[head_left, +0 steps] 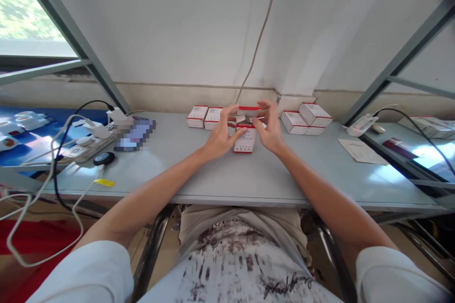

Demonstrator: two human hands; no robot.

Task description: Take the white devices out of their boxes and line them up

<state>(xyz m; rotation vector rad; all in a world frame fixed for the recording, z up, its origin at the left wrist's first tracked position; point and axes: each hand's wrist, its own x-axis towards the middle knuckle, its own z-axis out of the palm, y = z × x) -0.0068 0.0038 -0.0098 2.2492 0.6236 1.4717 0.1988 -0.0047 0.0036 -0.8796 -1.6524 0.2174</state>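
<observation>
A small white and red cardboard box [244, 141] stands upright on the grey table in front of me, its top flaps raised and a red-edged lid sticking up at the back. My left hand [222, 133] grips the box's left side, with the thumb across its upper front edge. On the other side, my right hand [270, 130] has its thumb at the top right corner and its fingers curled around the flaps behind. The inside of the box cannot be made out.
Two similar boxes [197, 117] sit behind on the left, and several more boxes [315, 114] are stacked on the right. A phone [135, 134], a power strip [87, 147] and a round black device [104, 158] lie left. A paper sheet [362, 151] lies right.
</observation>
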